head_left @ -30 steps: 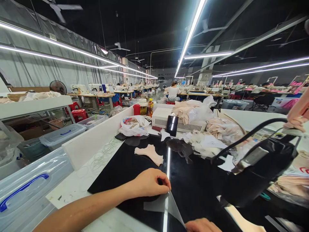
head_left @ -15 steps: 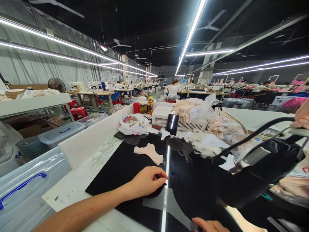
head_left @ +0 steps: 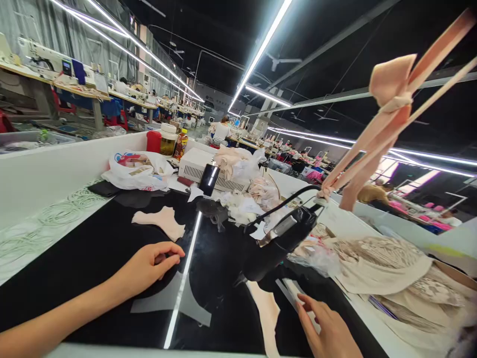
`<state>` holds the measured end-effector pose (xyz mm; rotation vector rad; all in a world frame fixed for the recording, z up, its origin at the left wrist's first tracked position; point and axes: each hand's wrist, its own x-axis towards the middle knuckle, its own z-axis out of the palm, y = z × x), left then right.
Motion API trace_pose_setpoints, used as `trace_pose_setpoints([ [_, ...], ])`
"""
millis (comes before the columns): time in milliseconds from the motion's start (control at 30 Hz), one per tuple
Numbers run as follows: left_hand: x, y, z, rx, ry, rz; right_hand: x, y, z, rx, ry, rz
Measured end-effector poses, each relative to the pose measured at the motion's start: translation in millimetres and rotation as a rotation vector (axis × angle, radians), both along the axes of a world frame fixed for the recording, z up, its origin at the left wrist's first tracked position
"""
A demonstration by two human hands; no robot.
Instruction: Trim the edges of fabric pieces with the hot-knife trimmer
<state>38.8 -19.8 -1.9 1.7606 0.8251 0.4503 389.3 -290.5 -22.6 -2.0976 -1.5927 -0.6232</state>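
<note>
My left hand (head_left: 154, 263) hovers over the black tabletop, fingers loosely curled, thumb and index tips close together with nothing visible between them. Just below it lies a translucent grey cut piece (head_left: 175, 301), flat on the black surface. A pale pink fabric piece (head_left: 162, 221) rests beyond this hand. On the right, my right hand (head_left: 326, 323) has its thumb and index finger apart at a translucent whitish strip (head_left: 292, 288), apparently touching it. To its left is another pale fabric piece (head_left: 266, 313), long and curved.
A black lamp-like device (head_left: 279, 243), with a pink fabric tie (head_left: 395, 104) at its top, stands ahead of my right hand. Behind are a white vented box (head_left: 196, 166), a phone (head_left: 208, 179) and a white plastic bag (head_left: 139, 171). Beige lace fabric (head_left: 383, 263) is heaped at right.
The view has turned to the right. My right hand has moved from the translucent grey piece across to the whitish strips. My left hand stays near the grey piece.
</note>
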Motion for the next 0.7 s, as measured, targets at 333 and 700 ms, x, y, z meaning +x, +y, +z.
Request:
trace_pose_setpoints([
  [333,1,-1,-0.6,0.009,0.025,0.009,-10,28,-8.8,-0.002,0.242,-0.154],
  [700,1,-2,2.9,0.004,0.025,0.023,21,-5,7.5,0.474,1.151,-0.384],
])
